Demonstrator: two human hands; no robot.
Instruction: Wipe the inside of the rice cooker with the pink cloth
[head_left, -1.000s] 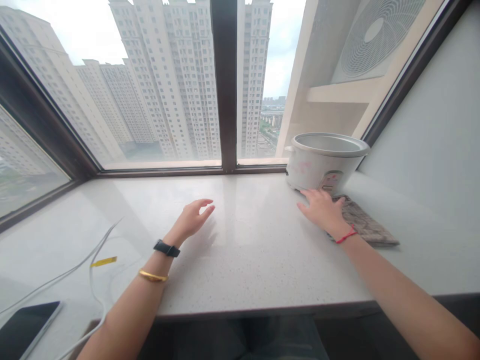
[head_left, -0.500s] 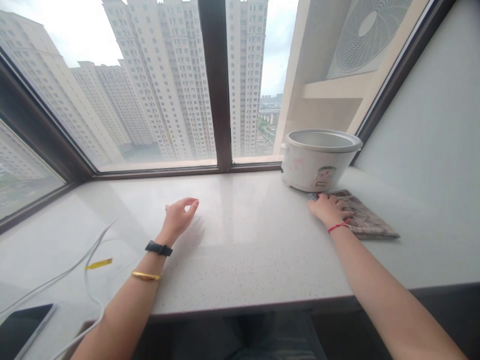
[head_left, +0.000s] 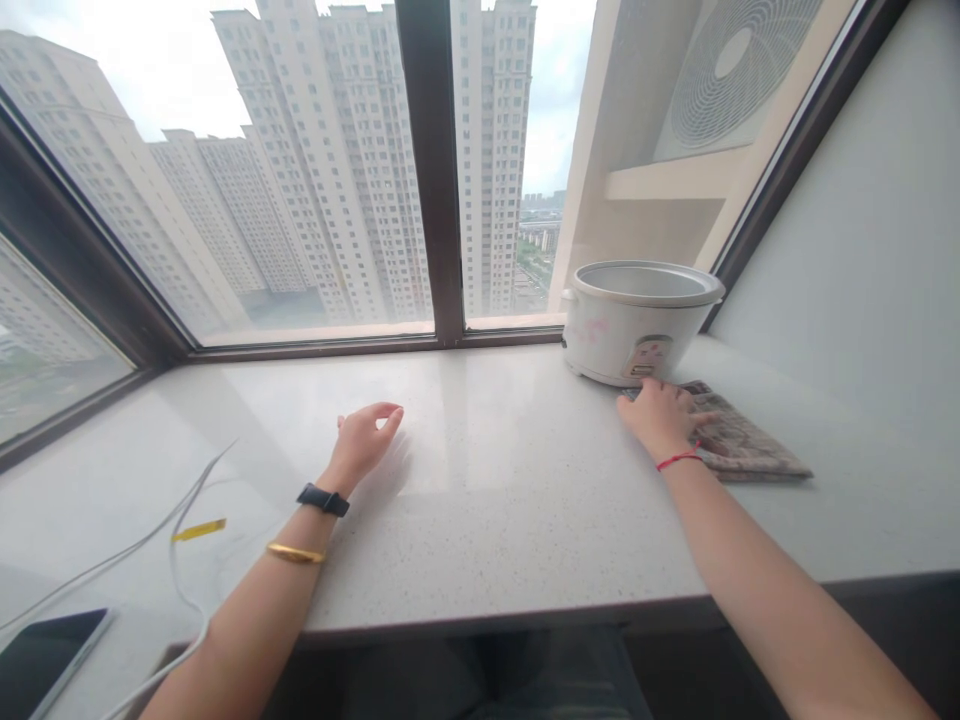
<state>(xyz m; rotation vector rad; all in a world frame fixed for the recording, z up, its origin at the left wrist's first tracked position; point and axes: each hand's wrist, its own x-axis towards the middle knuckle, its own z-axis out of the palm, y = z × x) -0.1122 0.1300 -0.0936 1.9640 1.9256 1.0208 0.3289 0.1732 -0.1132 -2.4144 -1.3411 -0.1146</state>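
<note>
My right hand (head_left: 661,418), a red string round its wrist, lies over the left part of a folded, patterned cloth (head_left: 750,440). Its fingers are spread apart on the cloth, partly covering it. Just behind those fingers stands a white rice cooker (head_left: 607,340) with a pink flower print, lidless and upright. My left hand (head_left: 365,440) hovers at or just above the white counter (head_left: 480,520); I cannot tell if it touches. Thumb and forefinger meet in a loose ring with nothing visible between them. That arm wears a black band and a gold bangle.
At the left, a white cable (head_left: 161,520) with a yellow tag (head_left: 199,530) runs across the counter. A dark-screened phone (head_left: 49,655) lies in the lower left corner. Behind the counter are windows with a brown frame (head_left: 439,200); a pale wall (head_left: 862,300) rises at the right.
The cloth's far right corner has shifted slightly to the right. My right fingers are a little more bent and spread. The left hand has moved slightly right; the rice cooker stays put.
</note>
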